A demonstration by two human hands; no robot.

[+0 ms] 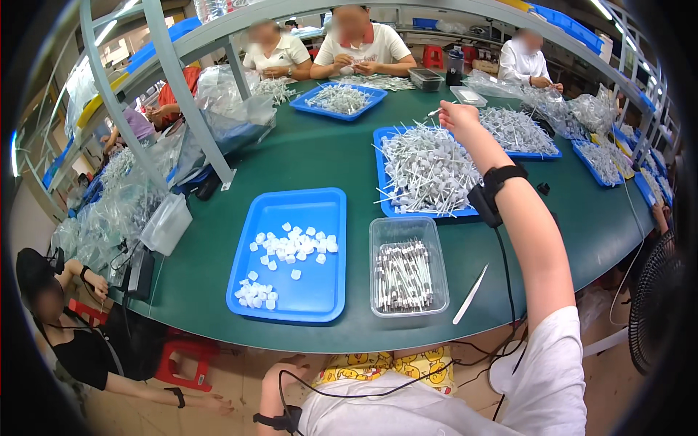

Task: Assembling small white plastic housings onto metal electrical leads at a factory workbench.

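Note:
My right arm reaches far across the green table (313, 156). At its end my right hand (459, 118) is closed in a pinch on a thin white stick piece (434, 112), above the far edge of a heaped blue tray. That tray's pile (425, 167) is of white sticks with greyish ends. My left hand (291, 367) hangs low beside my lap, below the table edge; its fingers are too unclear to read. Nearest me stand a blue tray (305, 305) with small white caps (291, 245) and a clear plastic box (378, 305) of metal-tipped stick parts (403, 276).
White tweezers (471, 294) lie right of the box. Other stick-filled trays (338, 99) stand farther back. A metal frame post (193, 94) rises at left; a black fan (654, 312) stands at right. Cables cross my lap. Several people sit around the table.

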